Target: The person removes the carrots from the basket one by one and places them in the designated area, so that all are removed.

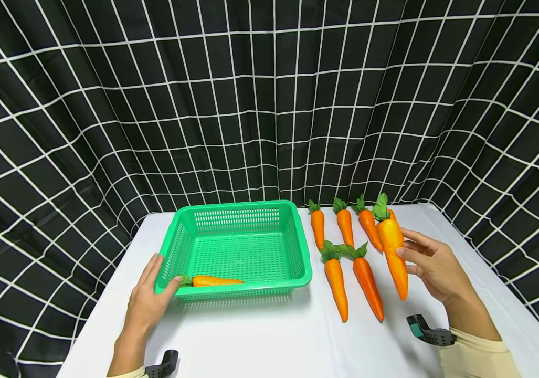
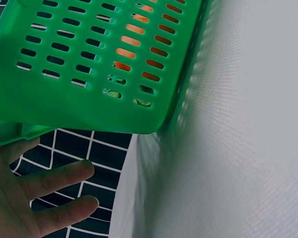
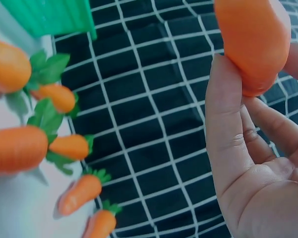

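Observation:
My right hand (image 1: 434,262) pinches an orange carrot (image 1: 391,247) between thumb and fingers, lifted above the table with leaves up and tip down. The right wrist view shows the thumb and fingers against this carrot (image 3: 256,44). At the front left corner of the green basket (image 1: 304,262), my left hand (image 1: 148,299) touches the rim. Its fingers (image 2: 59,181) look straight and spread in the left wrist view. Inside the basket one carrot (image 1: 214,281) lies along the front wall, leaves toward my left thumb. Its orange shows through the slots in the left wrist view.
Right of the basket, several carrots lie in two rows, including a front one (image 1: 337,289), a redder one (image 1: 369,289) and a back one (image 1: 317,228). Another is partly hidden behind the held carrot. A black cloth with white grid lines (image 1: 260,126) surrounds the white table (image 1: 250,336).

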{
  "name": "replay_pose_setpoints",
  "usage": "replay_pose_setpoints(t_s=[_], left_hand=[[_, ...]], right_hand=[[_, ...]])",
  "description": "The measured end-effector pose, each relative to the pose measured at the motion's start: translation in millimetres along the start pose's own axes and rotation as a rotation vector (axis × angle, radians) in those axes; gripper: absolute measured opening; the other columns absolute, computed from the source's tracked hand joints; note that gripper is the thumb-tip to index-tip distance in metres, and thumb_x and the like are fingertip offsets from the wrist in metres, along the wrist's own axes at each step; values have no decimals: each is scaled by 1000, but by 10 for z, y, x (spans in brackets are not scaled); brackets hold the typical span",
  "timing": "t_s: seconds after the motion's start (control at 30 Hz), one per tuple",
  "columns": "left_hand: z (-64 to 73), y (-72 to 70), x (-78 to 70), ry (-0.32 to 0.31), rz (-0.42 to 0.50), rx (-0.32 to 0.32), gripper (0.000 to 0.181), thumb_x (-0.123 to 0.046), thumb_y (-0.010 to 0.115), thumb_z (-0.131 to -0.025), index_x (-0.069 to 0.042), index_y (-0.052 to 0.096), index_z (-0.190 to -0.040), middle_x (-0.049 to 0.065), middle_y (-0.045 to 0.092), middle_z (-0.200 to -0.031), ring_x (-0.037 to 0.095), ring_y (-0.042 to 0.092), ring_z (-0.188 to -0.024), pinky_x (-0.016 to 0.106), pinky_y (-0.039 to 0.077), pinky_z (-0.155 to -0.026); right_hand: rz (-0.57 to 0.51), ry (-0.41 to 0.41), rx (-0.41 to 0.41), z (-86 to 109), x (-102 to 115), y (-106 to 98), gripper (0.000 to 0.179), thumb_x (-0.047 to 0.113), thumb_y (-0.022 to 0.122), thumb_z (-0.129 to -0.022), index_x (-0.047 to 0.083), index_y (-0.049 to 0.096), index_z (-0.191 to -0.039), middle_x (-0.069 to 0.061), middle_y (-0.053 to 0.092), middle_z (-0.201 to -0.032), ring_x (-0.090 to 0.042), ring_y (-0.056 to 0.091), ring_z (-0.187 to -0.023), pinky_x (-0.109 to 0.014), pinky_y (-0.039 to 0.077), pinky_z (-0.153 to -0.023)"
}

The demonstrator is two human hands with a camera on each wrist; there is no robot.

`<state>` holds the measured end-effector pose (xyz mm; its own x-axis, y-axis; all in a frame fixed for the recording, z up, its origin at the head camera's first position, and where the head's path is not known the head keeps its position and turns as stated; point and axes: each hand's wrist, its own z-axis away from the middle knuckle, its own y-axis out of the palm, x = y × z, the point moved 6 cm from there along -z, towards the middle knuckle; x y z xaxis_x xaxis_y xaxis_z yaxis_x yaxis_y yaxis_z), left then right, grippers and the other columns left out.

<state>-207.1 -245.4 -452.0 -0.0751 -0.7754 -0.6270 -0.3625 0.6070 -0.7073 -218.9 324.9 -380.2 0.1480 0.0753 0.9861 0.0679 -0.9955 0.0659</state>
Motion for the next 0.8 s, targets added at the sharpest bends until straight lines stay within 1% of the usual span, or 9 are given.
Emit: replay_pose_setpoints(t_s=[0.13, 0.3, 0.47, 0.6, 0.8], left_hand=[[-7, 3, 2, -4, -3, -2, 74, -45, 62, -91, -11, 35, -151, 4, 26, -157, 43, 29, -136, 63, 27, -102], [-10, 4, 6, -2, -5, -5, 74, -46, 62, -91, -11, 34, -151, 5, 26, -157, 44, 30, -135, 64, 27, -102], [-4, 12, 9, -4, 2, -1, 74, -46, 61, -91, -11, 34, -151, 5, 26, -157, 44, 29, -135, 64, 26, -102], [1, 13, 18, -5, 3, -3, 74, -46, 61, -91, -11, 34, -151, 5, 27, -156, 44, 30, -135, 64, 27, -102], [3, 14, 19, -1, 6, -6, 75, -46, 61, -91, -11, 34, -151, 5, 26, -156, 45, 30, -135, 64, 27, -102]], right_hand=[[-11, 49, -28, 9, -56, -122, 36, 0, 63, -92, 24, 70, -117, -2, 62, -100, -16, 65, -85, -34, 57, -70], [14, 93, -61, 6, -95, -250, 32, 4, 66, -91, 28, 71, -113, -1, 62, -98, -15, 65, -83, -34, 57, -69], [48, 117, -75, 12, -151, -360, 32, 8, 67, -91, 29, 69, -115, 0, 62, -98, -14, 65, -82, -33, 57, -70], [51, 140, -82, 12, -242, -450, 31, 8, 67, -92, 32, 70, -111, 1, 63, -95, -15, 65, -81, -33, 57, -69], [91, 213, -102, 0, -406, -575, 29, 13, 69, -91, 37, 70, -107, 5, 64, -94, -14, 64, -81, -33, 57, -69]])
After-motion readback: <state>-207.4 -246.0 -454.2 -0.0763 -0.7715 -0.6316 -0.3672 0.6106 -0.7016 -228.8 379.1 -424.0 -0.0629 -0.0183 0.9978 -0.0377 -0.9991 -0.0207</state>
